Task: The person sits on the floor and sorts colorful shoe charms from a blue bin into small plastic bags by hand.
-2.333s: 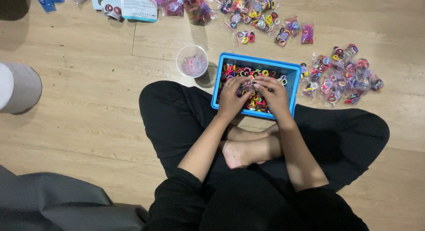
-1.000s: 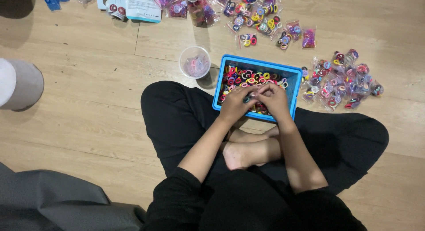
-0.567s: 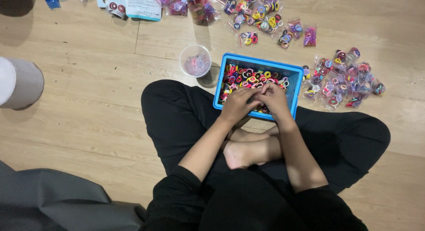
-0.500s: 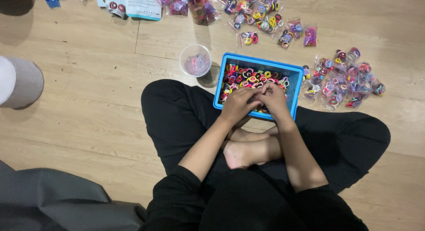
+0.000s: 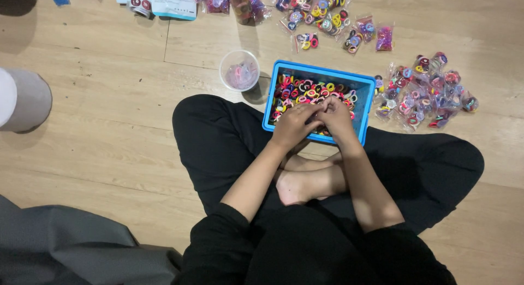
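Two hands meet over a blue tray of hair ties

The left hand (image 5: 292, 125) and right hand (image 5: 335, 117) are pressed together, fingertips touching, above the near half of the blue tray (image 5: 364, 102), both forearms angling inward from the person's crossed legs. The fingers are curled, and whether they pinch anything cannot be told. The colourful hair ties (image 5: 305, 91) fill the tray. A clear cup (image 5: 239, 70) stands just left of the tray; small bagged packets (image 5: 426, 91) lie heaped just right of it, and more packets (image 5: 319, 15) lie beyond its far edge.
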